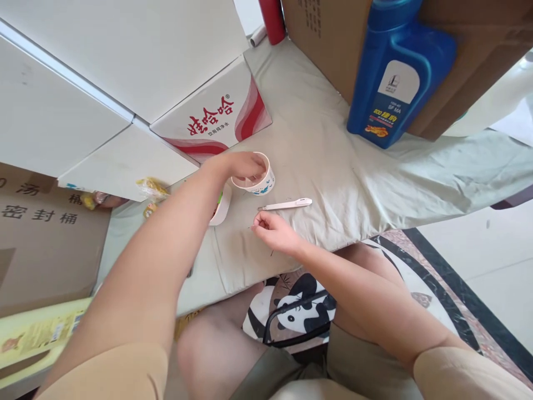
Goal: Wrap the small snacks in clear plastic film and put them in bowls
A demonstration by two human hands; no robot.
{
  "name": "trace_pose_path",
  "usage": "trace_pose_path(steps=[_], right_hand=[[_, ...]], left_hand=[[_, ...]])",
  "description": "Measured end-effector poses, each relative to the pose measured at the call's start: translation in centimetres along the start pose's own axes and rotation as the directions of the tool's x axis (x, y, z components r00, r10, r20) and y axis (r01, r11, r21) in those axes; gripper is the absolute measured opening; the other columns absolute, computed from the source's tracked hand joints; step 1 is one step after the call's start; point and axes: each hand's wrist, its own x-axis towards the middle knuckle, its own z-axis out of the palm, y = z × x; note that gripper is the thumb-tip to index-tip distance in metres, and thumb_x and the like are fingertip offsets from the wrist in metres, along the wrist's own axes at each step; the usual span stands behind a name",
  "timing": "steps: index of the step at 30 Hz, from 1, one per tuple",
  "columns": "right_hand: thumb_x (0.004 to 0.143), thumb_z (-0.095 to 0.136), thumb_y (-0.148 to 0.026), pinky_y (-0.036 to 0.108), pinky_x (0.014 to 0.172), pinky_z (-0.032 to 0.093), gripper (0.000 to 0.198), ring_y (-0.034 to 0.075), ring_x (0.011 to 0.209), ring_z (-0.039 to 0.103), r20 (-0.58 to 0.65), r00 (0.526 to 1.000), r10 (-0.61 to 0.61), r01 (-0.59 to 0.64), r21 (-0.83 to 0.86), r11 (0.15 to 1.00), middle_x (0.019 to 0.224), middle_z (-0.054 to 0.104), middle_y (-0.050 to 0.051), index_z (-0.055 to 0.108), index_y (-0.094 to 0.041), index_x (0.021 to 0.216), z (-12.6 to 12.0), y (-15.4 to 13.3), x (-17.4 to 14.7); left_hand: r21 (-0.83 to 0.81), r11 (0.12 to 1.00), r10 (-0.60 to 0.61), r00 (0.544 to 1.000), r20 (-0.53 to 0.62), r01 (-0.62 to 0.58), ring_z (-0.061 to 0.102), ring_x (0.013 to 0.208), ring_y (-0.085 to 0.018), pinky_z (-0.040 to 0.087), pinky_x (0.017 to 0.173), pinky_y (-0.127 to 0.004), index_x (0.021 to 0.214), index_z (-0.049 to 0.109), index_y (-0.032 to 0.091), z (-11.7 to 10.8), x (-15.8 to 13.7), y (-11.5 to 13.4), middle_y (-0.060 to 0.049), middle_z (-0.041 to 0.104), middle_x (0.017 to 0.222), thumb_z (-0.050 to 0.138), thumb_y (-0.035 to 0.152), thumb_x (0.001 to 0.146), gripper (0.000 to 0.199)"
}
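Observation:
My left hand point(249, 166) reaches into a white paper bowl point(265, 186) with blue marks on its side. Its fingers are bent together inside the bowl, and their tips and anything between them are hidden. Close to the edge of the cloth, my right hand point(272, 229) is closed in a pinch; a tiny dark tip shows beside its fingertips, too small to name. Just beyond that hand lies a slim white tool point(287, 204) with a metal tip, like a craft knife. A second white bowl point(223, 208), with some green and red, is partly covered by my left forearm.
A pale cloth point(320, 166) covers the table. At the back stand a white-and-red carton point(216, 119), a blue oil jug point(395, 83) and a brown cardboard box point(325, 44). Yellow plastic packets point(152, 189) lie at left, near another cardboard box point(45, 239).

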Motion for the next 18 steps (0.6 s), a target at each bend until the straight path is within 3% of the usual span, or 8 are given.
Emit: trace_pose_path(steps=[1, 2, 5, 8, 13, 16, 18], right_hand=[[0.081, 0.058, -0.026, 0.030, 0.057, 0.037, 0.014, 0.014, 0.061, 0.046, 0.000, 1.000, -0.005, 0.005, -0.008, 1.000, 0.067, 0.054, 0.000, 0.047, -0.023, 0.072, 0.0, 0.1, 0.0], [0.080, 0.057, -0.027, 0.030, 0.057, 0.037, 0.013, 0.014, 0.061, 0.046, 0.004, 1.000, -0.006, 0.006, -0.013, 1.000, 0.067, 0.054, -0.001, 0.047, -0.023, 0.073, -0.1, 0.2, -0.1], [0.078, 0.055, -0.031, 0.028, 0.058, 0.037, 0.012, 0.013, 0.061, 0.046, 0.023, 1.000, -0.009, 0.010, -0.031, 0.999, 0.066, 0.051, -0.003, 0.047, -0.023, 0.074, -0.1, 0.5, -0.3], [0.078, 0.054, -0.035, 0.028, 0.058, 0.036, 0.014, 0.013, 0.061, 0.046, 0.021, 0.999, -0.037, 0.038, -0.088, 0.995, 0.066, 0.050, -0.004, 0.048, -0.023, 0.075, 0.0, 0.8, -0.7], [0.079, 0.054, -0.038, 0.028, 0.058, 0.035, 0.017, 0.013, 0.059, 0.044, 0.041, 0.997, -0.062, 0.069, -0.205, 0.976, 0.065, 0.049, -0.004, 0.049, -0.022, 0.076, 0.2, 1.0, -1.5], [0.081, 0.055, -0.039, 0.028, 0.057, 0.035, 0.018, 0.013, 0.059, 0.043, 0.031, 0.996, -0.086, 0.091, -0.274, 0.957, 0.065, 0.048, -0.003, 0.049, -0.022, 0.077, 0.4, 1.0, -2.0], [0.081, 0.056, -0.040, 0.028, 0.056, 0.034, 0.019, 0.013, 0.059, 0.043, 0.022, 0.994, -0.105, 0.106, -0.325, 0.940, 0.064, 0.049, -0.003, 0.050, -0.022, 0.076, 0.6, 1.0, -2.2]], left_hand=[[0.050, 0.999, 0.004, 0.996, 0.089, -0.008, 0.069, 0.083, -0.022, 0.051, 0.083, -0.032, 0.085, 0.075, 0.020, -1.2, -0.5, -0.4, -0.003, 0.072, 0.078, 0.063, 0.016, 0.069, 0.021], [0.085, 0.996, 0.018, 0.996, 0.092, -0.026, 0.069, 0.088, -0.022, 0.050, 0.086, -0.032, 0.093, 0.074, 0.020, -2.4, -1.3, -1.0, -0.003, 0.073, 0.084, 0.060, 0.017, 0.073, 0.024], [0.180, 0.983, 0.007, 0.989, -0.149, 0.020, 0.067, 0.097, -0.021, 0.047, 0.092, -0.032, 0.105, 0.069, 0.015, -5.6, -4.3, -4.5, -0.004, 0.072, 0.096, 0.050, 0.022, 0.086, 0.028], [0.308, 0.930, -0.095, 0.940, -0.329, 0.202, 0.064, 0.106, -0.028, 0.046, 0.095, -0.038, 0.103, 0.068, 0.010, -7.4, -8.3, -10.4, -0.010, 0.071, 0.102, 0.048, 0.025, 0.089, 0.029], [0.300, 0.776, -0.440, 0.818, -0.370, 0.554, 0.062, 0.111, -0.038, 0.048, 0.090, -0.047, 0.100, 0.070, 0.018, -8.0, -15.3, -22.0, -0.018, 0.070, 0.114, 0.060, 0.032, 0.081, 0.026], [0.279, 0.698, -0.580, 0.749, -0.321, 0.660, 0.061, 0.114, -0.040, 0.048, 0.088, -0.048, 0.103, 0.070, 0.021, -7.3, -17.5, -27.2, -0.018, 0.068, 0.123, 0.064, 0.034, 0.076, 0.030], [0.261, 0.678, -0.624, 0.726, -0.289, 0.687, 0.062, 0.113, -0.040, 0.048, 0.086, -0.046, 0.102, 0.070, 0.021, -6.4, -17.7, -29.4, -0.017, 0.069, 0.122, 0.066, 0.035, 0.073, 0.032]])
